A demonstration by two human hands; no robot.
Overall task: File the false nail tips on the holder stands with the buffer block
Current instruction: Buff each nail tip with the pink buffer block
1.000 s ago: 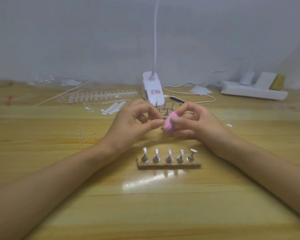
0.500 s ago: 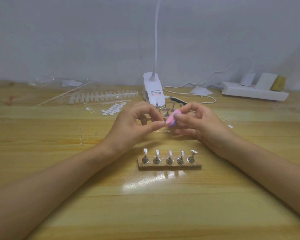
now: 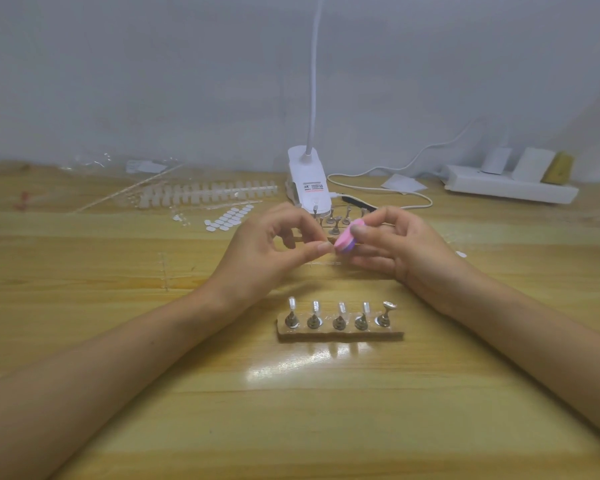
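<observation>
1. Centrally, held up above the table: pink-and-purple buffer block, gripped between the thumb and curled fingers of the right hand, tilted with its near end down and to the left.
2. Touching that near end: thumb and forefinger tips of the left hand, pressed together in a narrow pinch, other fingers curled above. Cannot tell whether anything sits in the pinch; too small to make out.
3. Just in front of both hands, flat on the table: holder base carrying five metal stands in one row. Four from the left each topped with an upright clear nail tip; fifth stand, at the right end, tilted, with a bare head.
4. Behind the hands, partly hidden: spare stands, just beside the white clip lamp.
5. Farther back on the left: long strip of tips and a sheet of white tabs. Far right, by the wall: power strip with plugs in it.
</observation>
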